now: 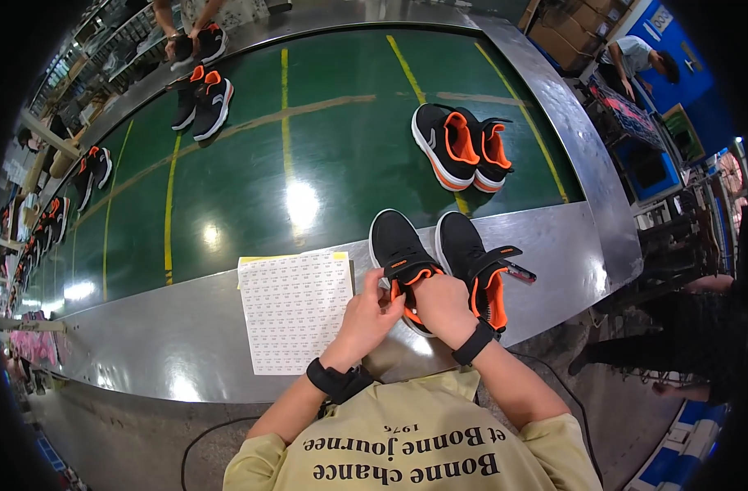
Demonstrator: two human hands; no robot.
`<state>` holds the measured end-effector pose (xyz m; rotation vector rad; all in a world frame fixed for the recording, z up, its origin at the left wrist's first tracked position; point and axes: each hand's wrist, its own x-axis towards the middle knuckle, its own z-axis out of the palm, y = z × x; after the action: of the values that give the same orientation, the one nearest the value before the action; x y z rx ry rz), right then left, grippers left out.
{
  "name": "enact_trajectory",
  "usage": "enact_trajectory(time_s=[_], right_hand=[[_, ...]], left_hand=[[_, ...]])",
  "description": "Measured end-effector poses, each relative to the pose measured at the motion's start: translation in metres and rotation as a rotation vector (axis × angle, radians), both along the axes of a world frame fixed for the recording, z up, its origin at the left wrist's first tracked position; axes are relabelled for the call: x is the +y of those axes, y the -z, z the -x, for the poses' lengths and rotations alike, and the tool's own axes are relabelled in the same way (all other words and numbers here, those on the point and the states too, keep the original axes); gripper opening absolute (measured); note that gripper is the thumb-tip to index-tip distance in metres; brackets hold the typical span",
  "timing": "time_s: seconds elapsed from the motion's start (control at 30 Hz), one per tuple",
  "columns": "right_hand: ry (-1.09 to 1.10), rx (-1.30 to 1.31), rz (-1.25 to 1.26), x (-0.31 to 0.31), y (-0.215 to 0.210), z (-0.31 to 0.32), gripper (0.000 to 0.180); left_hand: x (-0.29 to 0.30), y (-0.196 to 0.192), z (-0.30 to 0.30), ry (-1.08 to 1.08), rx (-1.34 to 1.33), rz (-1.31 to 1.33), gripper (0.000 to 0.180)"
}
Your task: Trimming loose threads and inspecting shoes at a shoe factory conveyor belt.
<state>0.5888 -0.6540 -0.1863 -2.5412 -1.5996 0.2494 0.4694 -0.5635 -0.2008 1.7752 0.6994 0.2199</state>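
Curling around the heel opening of a black shoe with orange lining (400, 260), the right hand (442, 307) has its fingers folded closed against the collar, while the left hand (372, 309) meets it from the other side, fingertips pinched together at the orange tongue; what sits between those fingertips is too small to tell. The shoe lies on the steel ledge (186, 335) just ahead of the person, its long axis running away from the body, toe pointing toward the green conveyor belt (251, 172) and heel toward the hands. Its mate (475, 263) rests touching it on the right, pointing the same way, strap flap open. A sheet of small stickers (296, 309) lies flat on the ledge just left of the hands. Out on the belt, another black and orange pair (462, 146) stands well apart, and a further pair (204, 100) sits far off to the left, near another person's hands (184, 42).
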Motion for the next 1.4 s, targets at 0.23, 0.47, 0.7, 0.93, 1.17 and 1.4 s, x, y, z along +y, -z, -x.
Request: enact_trajectory(time_s=[0.23,0.47,0.7,0.93,1.17,1.4], right_hand=[[-0.064,-0.065,0.139,-0.001,-0.001,-0.005,0.014],[-0.056,0.031,0.04,-0.013,-0.003,-0.018,0.015],[0.334,0.752,-0.699,-0.093,-0.035,-0.056,0.014],[0.595,0.889,-0.86,-0.137,0.039,-0.092,0.04],[0.594,1.339,-0.91,-0.12,0.046,-0.052,0.045],[0.589,1.05,-0.819,-0.125,0.025,-0.059,0.028]], left_hand=[[-0.005,0.004,-0.006,-0.013,-0.013,-0.099,0.048],[-0.013,-0.009,-0.018,0.005,0.057,-0.19,0.047],[-0.014,-0.018,-0.014,0.027,0.163,-0.228,0.05],[-0.016,-0.046,-0.029,0.24,0.186,-0.528,0.041],[-0.015,-0.097,-0.055,0.861,-0.256,-1.06,0.046],[-0.008,-0.075,-0.106,1.294,-0.236,-1.619,0.017]])
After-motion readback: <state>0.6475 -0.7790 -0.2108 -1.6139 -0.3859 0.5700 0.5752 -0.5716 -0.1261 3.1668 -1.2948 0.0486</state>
